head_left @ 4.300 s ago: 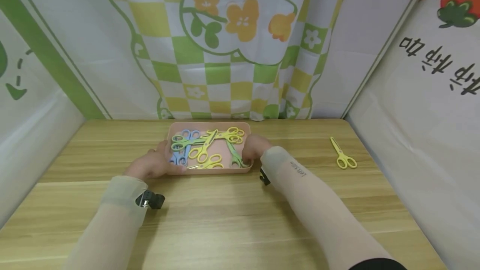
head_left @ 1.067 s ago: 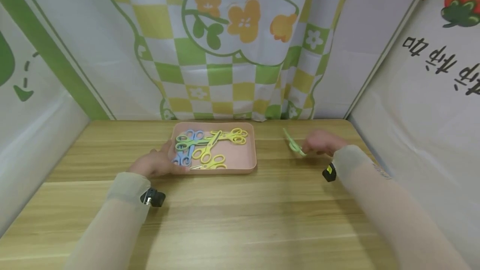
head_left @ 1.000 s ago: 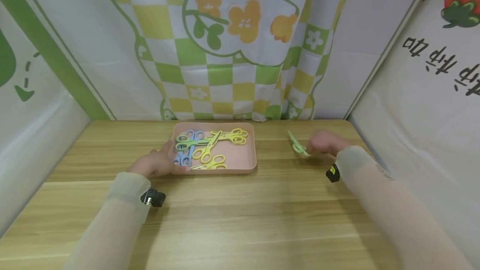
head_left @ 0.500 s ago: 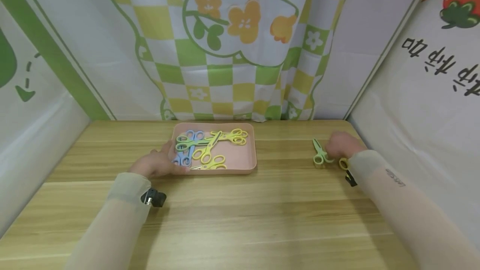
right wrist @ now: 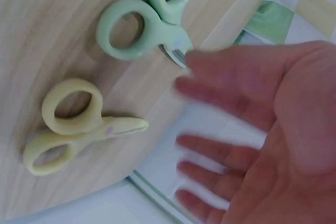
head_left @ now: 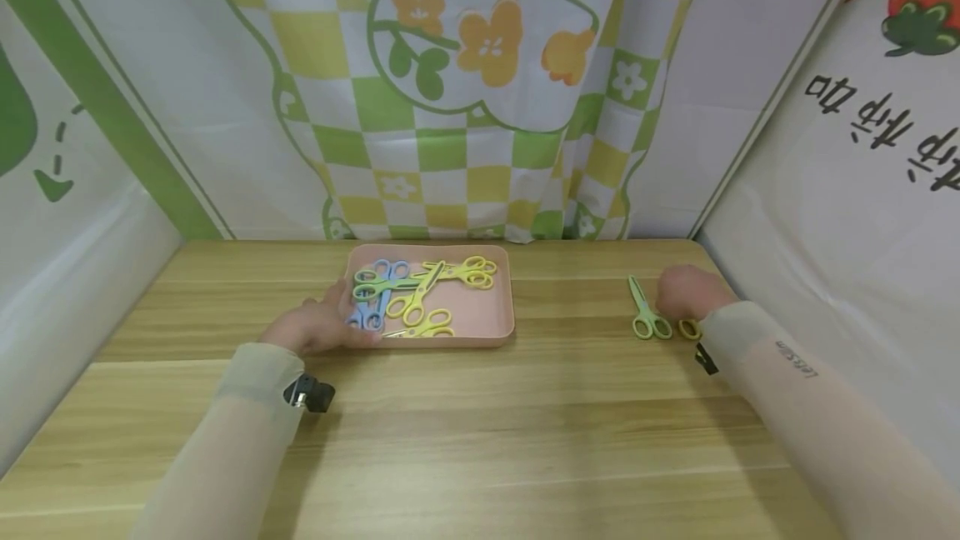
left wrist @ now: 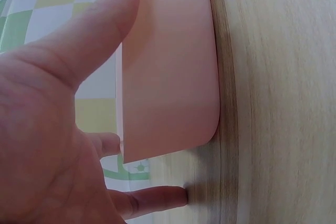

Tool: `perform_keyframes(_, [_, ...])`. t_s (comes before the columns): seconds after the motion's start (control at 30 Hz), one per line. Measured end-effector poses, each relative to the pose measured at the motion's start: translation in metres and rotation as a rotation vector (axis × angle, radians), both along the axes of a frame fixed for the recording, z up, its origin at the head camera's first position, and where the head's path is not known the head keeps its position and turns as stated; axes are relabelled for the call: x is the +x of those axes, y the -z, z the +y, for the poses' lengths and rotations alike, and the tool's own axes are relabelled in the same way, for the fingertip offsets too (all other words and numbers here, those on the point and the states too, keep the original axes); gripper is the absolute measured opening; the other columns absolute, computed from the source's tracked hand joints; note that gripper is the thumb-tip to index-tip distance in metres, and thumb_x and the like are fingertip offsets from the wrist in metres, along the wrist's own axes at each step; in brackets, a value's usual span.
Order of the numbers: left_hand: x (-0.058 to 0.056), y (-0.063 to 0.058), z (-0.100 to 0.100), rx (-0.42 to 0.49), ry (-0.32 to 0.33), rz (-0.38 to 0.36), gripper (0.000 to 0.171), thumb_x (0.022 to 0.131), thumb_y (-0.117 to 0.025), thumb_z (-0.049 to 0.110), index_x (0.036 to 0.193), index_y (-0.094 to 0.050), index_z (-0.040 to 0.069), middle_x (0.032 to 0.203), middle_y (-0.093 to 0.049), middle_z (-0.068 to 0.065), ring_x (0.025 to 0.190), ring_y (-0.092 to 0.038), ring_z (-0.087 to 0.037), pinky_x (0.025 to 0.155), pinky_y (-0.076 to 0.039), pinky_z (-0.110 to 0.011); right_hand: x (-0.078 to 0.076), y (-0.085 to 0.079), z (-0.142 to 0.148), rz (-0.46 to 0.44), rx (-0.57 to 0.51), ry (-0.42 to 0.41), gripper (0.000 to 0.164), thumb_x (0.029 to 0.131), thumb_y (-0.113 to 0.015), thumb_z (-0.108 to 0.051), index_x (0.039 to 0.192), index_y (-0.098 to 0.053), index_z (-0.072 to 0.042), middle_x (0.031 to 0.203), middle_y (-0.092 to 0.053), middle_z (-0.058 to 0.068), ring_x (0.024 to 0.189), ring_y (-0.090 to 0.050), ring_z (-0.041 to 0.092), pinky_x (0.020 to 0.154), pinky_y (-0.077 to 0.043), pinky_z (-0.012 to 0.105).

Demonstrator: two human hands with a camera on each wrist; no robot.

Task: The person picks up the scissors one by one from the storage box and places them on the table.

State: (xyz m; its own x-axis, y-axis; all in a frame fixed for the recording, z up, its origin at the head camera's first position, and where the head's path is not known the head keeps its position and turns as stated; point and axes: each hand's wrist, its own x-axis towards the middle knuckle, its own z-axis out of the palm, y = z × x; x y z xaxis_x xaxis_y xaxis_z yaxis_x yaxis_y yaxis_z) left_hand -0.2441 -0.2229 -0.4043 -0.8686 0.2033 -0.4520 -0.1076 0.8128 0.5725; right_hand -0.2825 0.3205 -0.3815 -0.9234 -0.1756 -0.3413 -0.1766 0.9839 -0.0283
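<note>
Table in right wrist view carries green scissors & yellow scissors, side by side, not touching, handles roughly same way; prob. lined up on purpose. R hand holds nothing: top two digits close together, the rest apart, some blur. Tips overlap green blades in view; can't tell if they touch.

Left wrist view: L hand spreads round tray's front L corner, thumb on front wall, one finger at rim, another down by table. Digits are apart, not clamped; prob. bracing so tray won't slide.

Head view: tray sits nr table's back edge, L of middle, w/ blue pairs, green pair & yellow pairs overlapping, mostly toward its L side. Loose green & yellow scissors lie nr table's R edge, well apart from tray, handles to front edge, prob. so the two groups don't mix. R hand's back hides yellow blades.
</note>
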Motion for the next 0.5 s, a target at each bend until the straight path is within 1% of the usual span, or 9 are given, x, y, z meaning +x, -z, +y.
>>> perform_keyframes(0.03, [0.0,0.0,0.0,0.0,-0.001,0.0,0.133,0.078,-0.077,0.06,0.156,0.015,0.002,0.154,0.007,-0.041,0.137,0.007,-0.064,0.103,-0.004,-0.077,-0.001,0.001,0.0,0.007,-0.004,-0.025,0.013,0.082,-0.057,-0.006,0.083,-0.069,-0.004,0.092,-0.067,0.016,0.083,-0.063,0.033,0.069,-0.052,0.049])
perform_keyframes(0.07, [0.0,0.0,0.001,0.002,-0.002,0.0,0.133,0.078,-0.077,0.06,0.156,0.015,0.002,0.154,0.008,-0.04,0.137,0.008,-0.063,0.103,-0.003,-0.077,-0.001,0.001,0.0,0.01,-0.008,-0.048,0.019,0.082,-0.058,-0.005,0.094,-0.072,-0.003,0.1,-0.069,0.018,0.092,-0.063,0.038,0.077,-0.051,0.054])
perform_keyframes(0.13, [0.0,0.0,0.001,0.0,-0.007,0.004,0.134,0.078,-0.077,0.061,0.156,0.014,0.002,0.155,0.007,-0.04,0.137,0.007,-0.063,0.104,-0.003,-0.077,-0.002,0.004,0.0,0.006,-0.021,-0.096,0.034,0.082,-0.062,-0.006,0.115,-0.071,-0.002,0.114,-0.068,0.019,0.108,-0.06,0.043,0.089,-0.045,0.062])
perform_keyframes(0.17, [0.0,0.001,0.001,-0.003,-0.008,0.004,0.134,0.077,-0.077,0.062,0.156,0.014,0.002,0.155,0.007,-0.04,0.137,0.007,-0.063,0.104,-0.003,-0.076,-0.003,0.005,0.0,0.004,-0.024,-0.121,0.04,0.083,-0.065,-0.007,0.122,-0.069,-0.003,0.117,-0.068,0.018,0.112,-0.059,0.043,0.091,-0.043,0.064])
perform_keyframes(0.23, [-0.001,0.002,0.001,-0.01,-0.011,0.004,0.134,0.077,-0.076,0.063,0.156,0.014,0.004,0.155,0.006,-0.04,0.138,0.007,-0.062,0.104,-0.004,-0.076,-0.004,0.009,-0.001,-0.016,-0.021,-0.155,0.039,0.085,-0.07,-0.012,0.123,-0.07,-0.004,0.111,-0.069,0.013,0.107,-0.061,0.04,0.09,-0.044,0.063])
perform_keyframes(0.33, [0.0,0.002,0.001,-0.008,-0.009,0.005,0.135,0.076,-0.076,0.064,0.157,0.014,0.005,0.155,0.007,-0.039,0.138,0.007,-0.062,0.104,-0.003,-0.076,-0.005,0.015,0.0,-0.037,-0.024,-0.185,0.038,0.085,-0.076,-0.017,0.121,-0.071,-0.006,0.102,-0.07,0.005,0.096,-0.064,0.029,0.085,-0.05,0.056])
perform_keyframes(0.43, [0.0,0.003,0.0,-0.003,-0.01,0.007,0.136,0.075,-0.077,0.065,0.157,0.015,0.006,0.155,0.008,-0.039,0.138,0.008,-0.062,0.104,-0.002,-0.076,-0.006,0.02,0.002,-0.035,-0.04,-0.206,0.037,0.085,-0.078,-0.019,0.118,-0.072,-0.005,0.098,-0.07,0.004,0.091,-0.063,0.025,0.081,-0.051,0.053])
perform_keyframes(0.5, [-0.004,0.008,-0.002,-0.01,-0.011,0.016,0.14,0.071,-0.077,0.07,0.158,0.014,0.008,0.156,0.007,-0.038,0.138,0.007,-0.061,0.104,-0.003,-0.076,-0.008,0.022,0.005,-0.022,-0.04,-0.203,0.036,0.085,-0.079,-0.022,0.117,-0.073,-0.006,0.098,-0.07,0.004,0.089,-0.062,0.024,0.08,-0.052,0.052])
